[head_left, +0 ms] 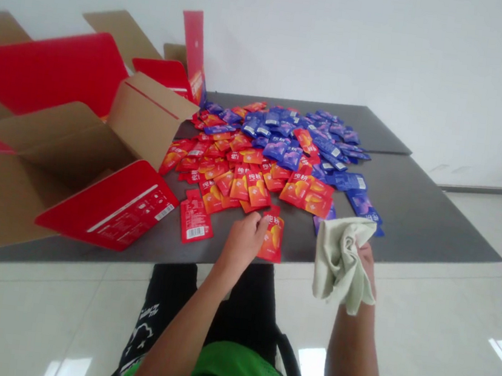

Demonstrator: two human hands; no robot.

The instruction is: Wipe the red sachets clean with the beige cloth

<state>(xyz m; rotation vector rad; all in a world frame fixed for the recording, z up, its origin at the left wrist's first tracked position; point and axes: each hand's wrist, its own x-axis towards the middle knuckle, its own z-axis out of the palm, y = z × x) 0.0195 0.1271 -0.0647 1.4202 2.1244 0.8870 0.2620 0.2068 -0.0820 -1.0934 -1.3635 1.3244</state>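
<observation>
My left hand (244,239) is closed in a pinch on a red-orange sachet (273,239) lying at the near edge of the dark grey table (412,214). My right hand (367,257), near the table's front edge to the right, is wrapped round a pale green cloth (340,263) that hangs bunched from it. Just beyond both hands lies a spread of several red-orange sachets (252,179), with several blue-purple sachets (294,132) farther back and to the right.
An open cardboard box with red outer faces (67,153) fills the left side of the table, one flap (114,208) lying flat by a lone red sachet (195,219). A white wall stands behind. Glossy floor tiles surround the table; my legs are below.
</observation>
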